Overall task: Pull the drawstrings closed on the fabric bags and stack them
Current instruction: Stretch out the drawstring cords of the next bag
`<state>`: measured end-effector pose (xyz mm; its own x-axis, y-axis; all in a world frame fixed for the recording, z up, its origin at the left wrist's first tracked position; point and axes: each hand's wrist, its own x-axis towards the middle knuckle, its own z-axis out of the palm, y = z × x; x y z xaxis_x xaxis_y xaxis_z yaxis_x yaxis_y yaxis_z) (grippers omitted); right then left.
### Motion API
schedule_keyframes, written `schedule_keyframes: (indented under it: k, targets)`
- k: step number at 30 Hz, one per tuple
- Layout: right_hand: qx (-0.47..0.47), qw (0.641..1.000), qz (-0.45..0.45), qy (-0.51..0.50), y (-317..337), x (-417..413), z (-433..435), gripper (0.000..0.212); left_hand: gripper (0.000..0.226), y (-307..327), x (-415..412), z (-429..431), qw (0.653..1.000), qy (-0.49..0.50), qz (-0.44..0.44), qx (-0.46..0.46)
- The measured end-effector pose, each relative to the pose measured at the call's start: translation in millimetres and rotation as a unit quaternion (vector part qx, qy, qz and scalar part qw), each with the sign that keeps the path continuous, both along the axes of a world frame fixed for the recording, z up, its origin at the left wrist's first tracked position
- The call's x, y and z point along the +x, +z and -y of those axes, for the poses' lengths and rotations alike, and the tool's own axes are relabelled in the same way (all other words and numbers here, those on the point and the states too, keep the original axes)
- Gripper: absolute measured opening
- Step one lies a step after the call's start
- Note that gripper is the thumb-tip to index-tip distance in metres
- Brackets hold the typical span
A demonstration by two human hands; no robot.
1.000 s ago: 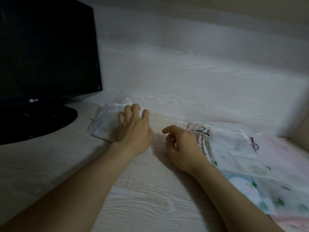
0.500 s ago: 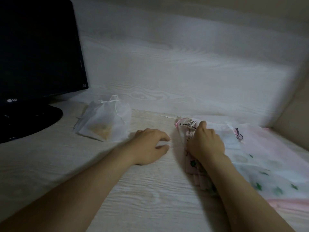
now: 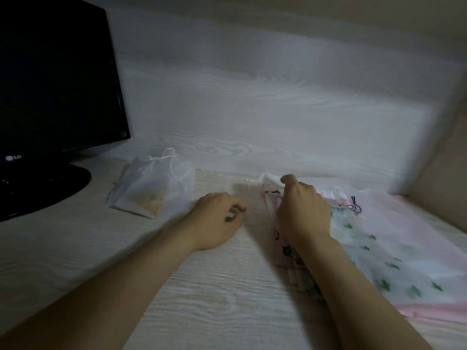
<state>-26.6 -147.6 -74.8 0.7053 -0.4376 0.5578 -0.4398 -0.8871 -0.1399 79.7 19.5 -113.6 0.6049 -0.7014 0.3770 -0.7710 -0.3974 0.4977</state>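
Observation:
A small sheer white bag (image 3: 151, 188) with its drawstring drawn and something tan inside lies on the desk at left centre. To the right lies a pile of flat fabric bags (image 3: 394, 253), white with green prints on top and pink ones beneath. My right hand (image 3: 300, 210) rests on the pile's left top corner, fingers curled into the fabric at the bags' mouths. My left hand (image 3: 217, 221) rests on the desk between the white bag and the pile, fingers loosely curled, holding nothing.
A black monitor (image 3: 55, 79) on a round black base (image 3: 43, 190) stands at the left. A pale wood-grain wall panel (image 3: 278, 109) rises right behind the bags. The desk (image 3: 202, 299) is pale wood grain; a beige wall closes the right side.
My left hand let go of the small white bag and moved right onto the desk. My right hand moved onto the pile's top corner and gripped the fabric there.

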Motion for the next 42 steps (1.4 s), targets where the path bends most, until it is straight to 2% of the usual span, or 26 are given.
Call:
schedule_keyframes:
  k: [4,6,10,12,14,17,18,24,27,30,33,36,38,39,40,42]
  targets:
    - [-0.021,0.989,0.081,0.12,-11,12,1,0.062,0.028,2,6,-2,0.997,0.058,0.029,-0.053]
    - [-0.042,0.981,0.108,0.153,-11,15,0,0.068,0.04,4,7,-1,0.991,0.084,0.034,-0.097]
    - [-0.015,0.953,0.142,0.267,-8,13,-9,0.062,0.085,6,11,-4,0.983,0.098,-0.005,-0.156]
    - [0.002,0.939,0.145,0.31,-7,11,-12,0.056,0.093,8,12,-8,0.983,0.067,0.016,-0.173]
    - [0.0,0.933,0.138,0.333,-6,9,-16,0.05,0.078,10,13,-12,0.979,0.046,0.061,-0.189]
    - [-0.022,0.938,0.132,0.321,-7,11,-17,0.042,0.029,11,20,-16,0.973,0.063,0.137,-0.176]
    - [-0.034,0.942,0.134,0.305,-7,12,-14,0.039,0.02,12,22,-17,0.972,0.074,0.143,-0.168]
    - [-0.051,0.974,0.092,0.199,-15,14,3,0.014,0.008,17,19,-20,0.965,0.123,0.187,-0.135]
    - [0.0,0.982,0.063,0.18,-15,13,1,0.007,0.022,25,13,-23,0.963,0.142,0.188,-0.131]
    - [0.071,0.976,0.036,0.202,-18,12,-4,0.021,0.032,27,11,-27,0.971,0.098,0.195,-0.098]
    - [0.129,0.961,0.027,0.242,-19,12,-9,0.007,0.036,26,13,-28,0.989,0.001,0.129,-0.075]
    - [0.166,0.946,0.019,0.278,-18,14,-9,0.007,0.035,23,11,-26,0.998,-0.03,0.051,-0.019]
    - [0.199,0.943,0.006,0.267,-20,15,-5,0.04,0.029,20,8,-26,0.998,-0.045,0.023,0.024]
    - [0.218,0.944,0.018,0.247,-20,15,-3,0.05,0.024,18,8,-26,0.998,-0.051,0.011,0.038]
    - [0.235,0.944,0.041,0.228,-20,15,-2,0.049,0.019,17,7,-26,0.997,-0.053,0.002,0.048]
    - [0.291,0.929,0.108,0.202,-16,15,-2,0.031,0.015,15,10,-28,0.997,-0.051,-0.001,0.065]
